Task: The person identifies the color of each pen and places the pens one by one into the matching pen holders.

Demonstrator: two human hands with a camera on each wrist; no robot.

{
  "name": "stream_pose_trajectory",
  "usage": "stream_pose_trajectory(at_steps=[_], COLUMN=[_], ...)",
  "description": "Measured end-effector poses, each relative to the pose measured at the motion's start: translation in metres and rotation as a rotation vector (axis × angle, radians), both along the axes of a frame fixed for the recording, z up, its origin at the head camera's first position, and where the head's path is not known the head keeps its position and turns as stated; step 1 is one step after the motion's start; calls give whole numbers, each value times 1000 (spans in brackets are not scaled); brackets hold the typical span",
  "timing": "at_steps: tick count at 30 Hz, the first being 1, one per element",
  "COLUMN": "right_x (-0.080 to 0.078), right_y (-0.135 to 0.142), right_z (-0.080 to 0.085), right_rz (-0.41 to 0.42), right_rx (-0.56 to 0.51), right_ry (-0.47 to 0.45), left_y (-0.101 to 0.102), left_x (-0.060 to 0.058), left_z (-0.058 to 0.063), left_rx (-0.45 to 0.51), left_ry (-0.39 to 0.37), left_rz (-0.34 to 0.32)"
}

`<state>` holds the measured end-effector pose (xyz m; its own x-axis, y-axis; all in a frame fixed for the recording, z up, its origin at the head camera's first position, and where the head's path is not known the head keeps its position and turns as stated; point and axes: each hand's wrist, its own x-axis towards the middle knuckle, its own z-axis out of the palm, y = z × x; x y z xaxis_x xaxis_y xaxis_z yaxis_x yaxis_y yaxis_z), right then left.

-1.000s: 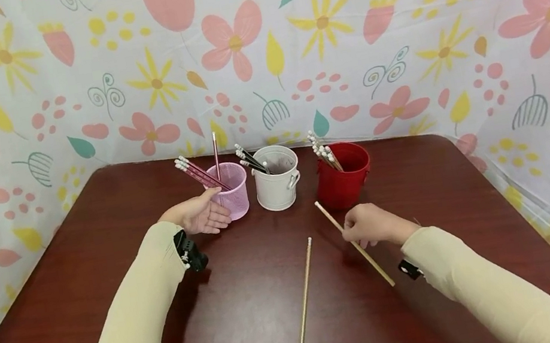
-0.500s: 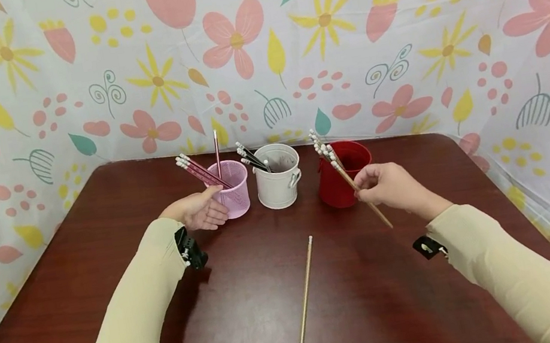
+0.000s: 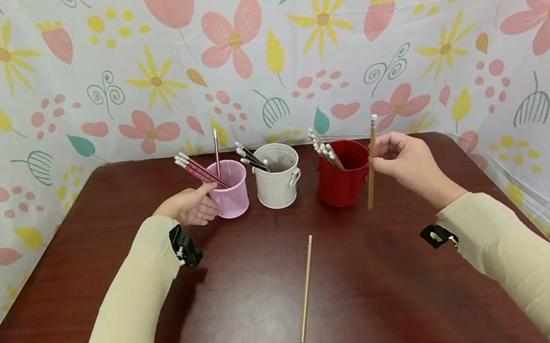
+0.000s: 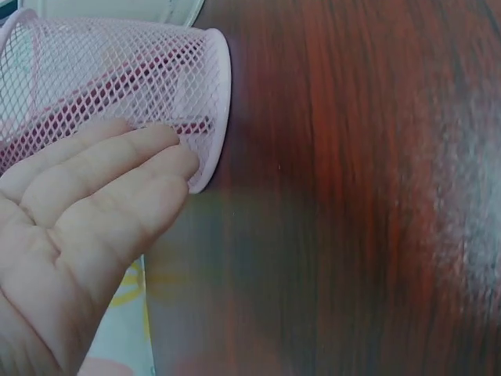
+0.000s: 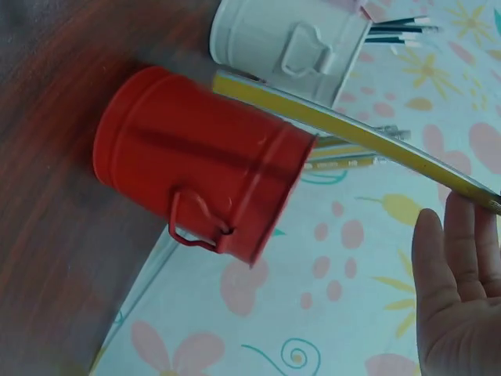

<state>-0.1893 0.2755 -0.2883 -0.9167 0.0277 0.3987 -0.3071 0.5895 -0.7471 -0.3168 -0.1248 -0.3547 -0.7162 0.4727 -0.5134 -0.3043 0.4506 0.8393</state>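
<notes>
My right hand (image 3: pixel 407 166) pinches a gold pencil (image 3: pixel 370 184) between thumb and fingers. The pencil stands nearly upright, its white eraser end up, by the right side of a red bucket (image 3: pixel 334 189). In the right wrist view the held pencil (image 5: pixel 337 125) crosses in front of the bucket's rim. My left hand (image 3: pixel 192 207) lies against the left side of a pink mesh cup (image 3: pixel 237 199), thumb near the rim. The left wrist view shows its fingers (image 4: pixel 117 204) fairly straight alongside the mesh. A second gold pencil (image 3: pixel 306 293) lies on the table.
Several gold pencils (image 3: pixel 325 154) lean in the red bucket. Between cup and bucket stands a white bucket (image 3: pixel 275 191) with black pencils (image 3: pixel 249 156). Maroon pencils (image 3: pixel 198 170) stick out of the pink cup. A flowered cloth (image 3: pixel 254 47) hangs behind the dark wooden table (image 3: pixel 245 322).
The right hand has raised the gold pencil from low over the table, moved it up and right, and turned it nearly upright. My left hand has shifted slightly left.
</notes>
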Motion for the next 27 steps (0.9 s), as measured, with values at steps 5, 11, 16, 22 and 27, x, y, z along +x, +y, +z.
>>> stream_pose_trajectory(at_steps=[5, 11, 16, 22, 27], right_x=[-4, -11, -19, -29, -38], right_y=[4, 7, 8, 3, -5], right_z=[4, 17, 34, 52, 60], right_rz=[9, 56, 47, 45, 42], right_rx=[-136, -341, -462, -588, -603], right_ry=[66, 95, 136, 196, 208], left_y=[-2, -1, 0, 1, 2], left_x=[1, 1, 1, 2, 2], left_z=[-3, -2, -1, 0, -3], left_rx=[62, 62, 50, 57, 53], left_ry=[-13, 2, 1, 5, 9], left_rz=[21, 23, 40, 62, 89])
